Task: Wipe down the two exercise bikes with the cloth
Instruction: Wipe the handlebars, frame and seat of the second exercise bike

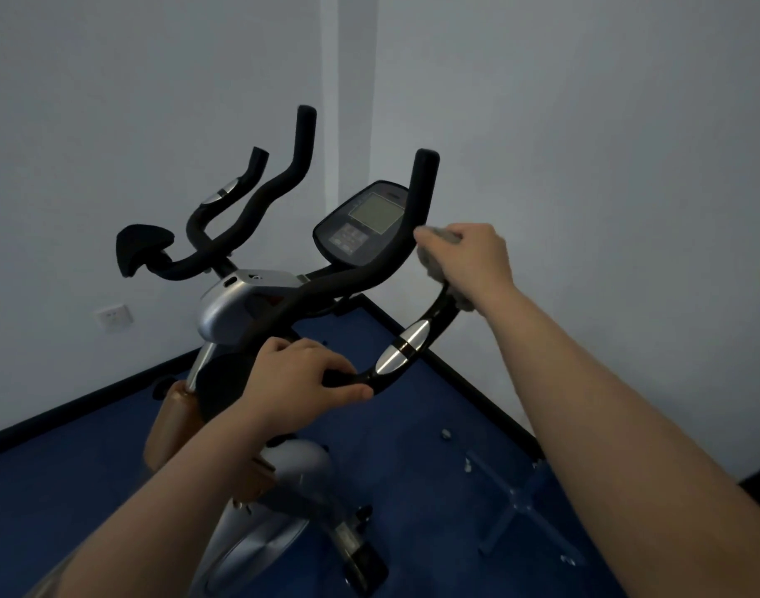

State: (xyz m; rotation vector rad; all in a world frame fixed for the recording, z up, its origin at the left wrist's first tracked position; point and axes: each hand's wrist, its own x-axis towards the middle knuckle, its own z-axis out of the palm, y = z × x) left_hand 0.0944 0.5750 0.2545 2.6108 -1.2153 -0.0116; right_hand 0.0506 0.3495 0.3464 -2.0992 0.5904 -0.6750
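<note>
- The right hand [466, 256] clamps the grey cloth [436, 256] around the right handlebar [417, 209] — soft, it wraps easily.
- The left hand [300, 381] grips the near bar end [343, 375] — the exercise bike [235, 308] seems heavy and stiff.

The console [367, 222] sits at the exercise bike's [244, 304] front, between its handlebar arms, with a wall socket [113, 316] left of it.
</note>
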